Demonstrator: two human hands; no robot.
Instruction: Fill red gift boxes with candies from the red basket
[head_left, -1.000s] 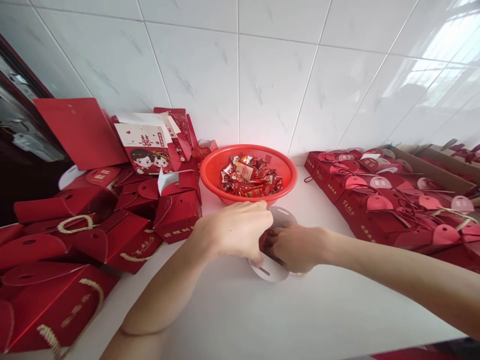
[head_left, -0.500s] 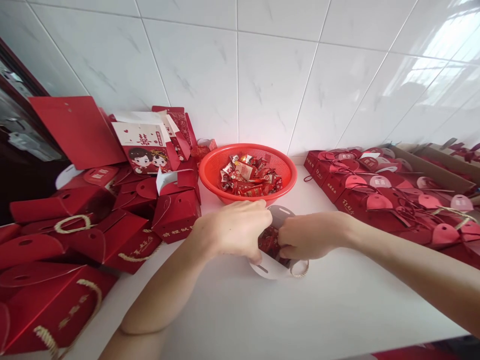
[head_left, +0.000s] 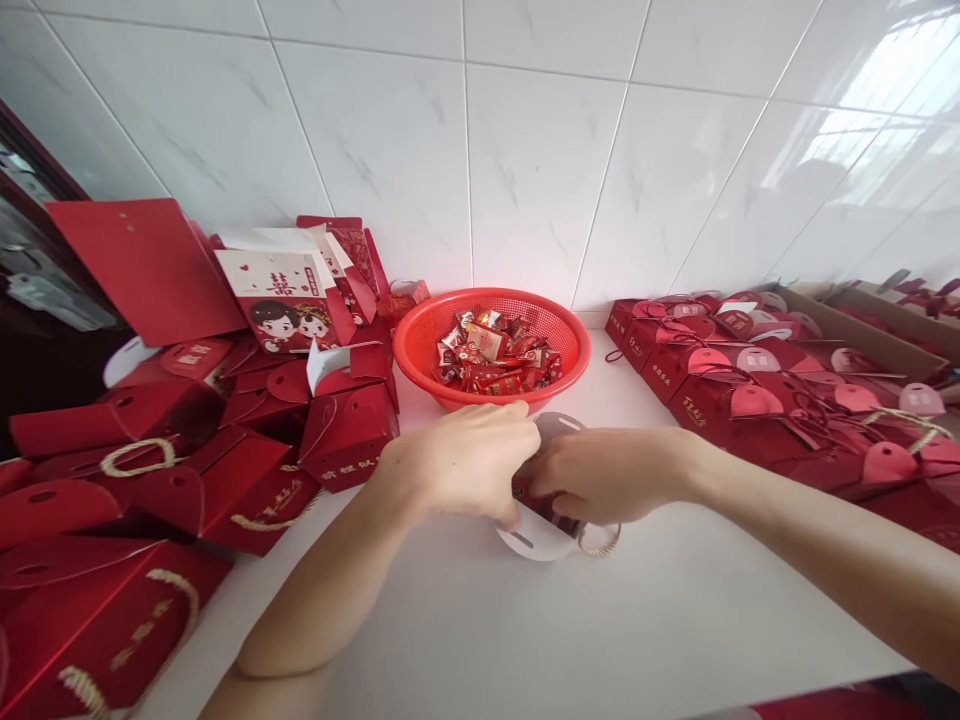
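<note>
An open gift box with pale flaps (head_left: 534, 540) and a twisted rope handle (head_left: 602, 542) is on the white table between my hands. My left hand (head_left: 465, 465) is closed on its left side, thumb at the near flap and fingers toward the far side. My right hand (head_left: 619, 472) reaches in from the right, its bent fingers apart over red-wrapped candies (head_left: 541, 486); the fingertips are partly hidden. Just behind the box, a red plastic basket (head_left: 417, 362) contains several wrapped candies (head_left: 491, 345).
Red gift boxes (head_left: 247, 480) with rope handles are piled along the left. Upright printed boxes (head_left: 281, 300) lean near the tiled wall (head_left: 540, 170). Rows of closed red boxes (head_left: 720, 400) line the right side, with cardboard cartons (head_left: 862, 335) behind them.
The fingers of my right hand have stretched leftward over the candies in the box. My left hand keeps its place on the box. The view has shifted slightly.
</note>
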